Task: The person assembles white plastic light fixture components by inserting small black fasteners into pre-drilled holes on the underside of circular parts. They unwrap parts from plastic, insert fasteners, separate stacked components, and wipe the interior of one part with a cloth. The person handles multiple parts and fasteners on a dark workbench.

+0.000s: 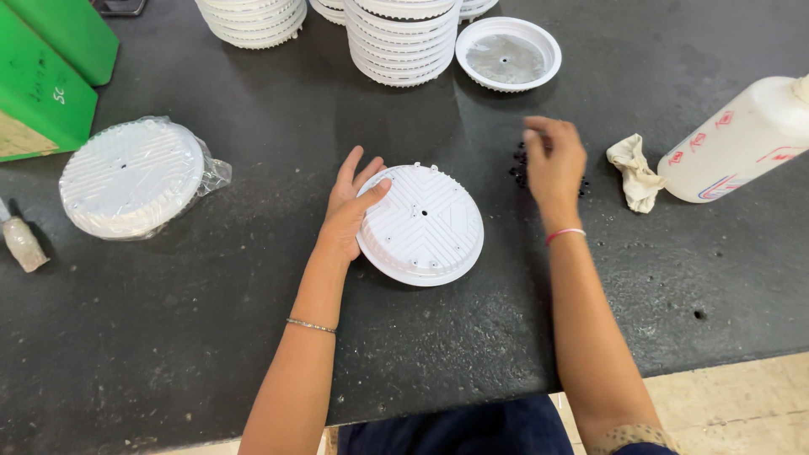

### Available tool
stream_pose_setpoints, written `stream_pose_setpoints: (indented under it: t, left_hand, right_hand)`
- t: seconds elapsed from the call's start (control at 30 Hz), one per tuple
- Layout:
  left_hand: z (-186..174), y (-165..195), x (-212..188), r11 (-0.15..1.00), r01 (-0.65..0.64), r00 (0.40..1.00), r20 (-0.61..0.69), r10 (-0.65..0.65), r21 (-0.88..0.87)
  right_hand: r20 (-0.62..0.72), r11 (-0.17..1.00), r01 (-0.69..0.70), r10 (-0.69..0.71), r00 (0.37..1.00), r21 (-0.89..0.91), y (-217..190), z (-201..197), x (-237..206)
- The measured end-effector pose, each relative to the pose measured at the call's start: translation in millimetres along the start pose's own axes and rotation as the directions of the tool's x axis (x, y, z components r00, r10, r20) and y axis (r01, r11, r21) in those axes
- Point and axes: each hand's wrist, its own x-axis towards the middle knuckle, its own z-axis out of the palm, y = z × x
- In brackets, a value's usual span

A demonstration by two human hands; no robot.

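A white round ribbed plastic housing (425, 224) lies on the black table (168, 337), tilted slightly. My left hand (350, 206) rests against its left rim, thumb on top, holding it steady. My right hand (554, 164) hovers over a small pile of tiny black parts (517, 164) to the right of the housing, fingers curled down onto them. Whether a part is pinched between the fingers is hidden.
Stacks of white housings (403, 42) stand at the back, with one open housing (508, 53) beside them. A bagged stack (133, 177) lies left, green boxes (42, 76) far left. A crumpled cloth (634, 173) and a white bottle (742, 143) lie right.
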Motion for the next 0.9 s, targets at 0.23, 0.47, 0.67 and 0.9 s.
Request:
stream_pose_setpoints:
  t: [0.23,0.47,0.67,0.9]
  left_hand:
    - [-6.5,-3.0,5.4,0.995,0.064,0.998,-0.024,-0.066,-0.073]
    - [-14.0,-7.2,14.4,0.991,0.063,0.998,-0.006,-0.065,-0.122]
    - [-16.1,-3.9,17.9,0.992,0.072,0.997,-0.022,-0.074,-0.099]
    - [-20.1,-4.5,23.8,0.991,0.074,0.996,-0.032,-0.078,-0.112]
  right_hand:
    - [0.024,0.929,0.06,-0.055,0.998,-0.366,28.7,-0.6,-3.1]
    - [0.039,0.886,0.075,-0.064,0.997,-0.457,31.8,10.7,-1.9]
    - [0.064,0.889,0.009,0.023,0.998,-0.459,32.7,15.1,5.1]
    - [0.063,0.884,0.0,0.033,0.997,-0.467,29.1,20.6,8.1]
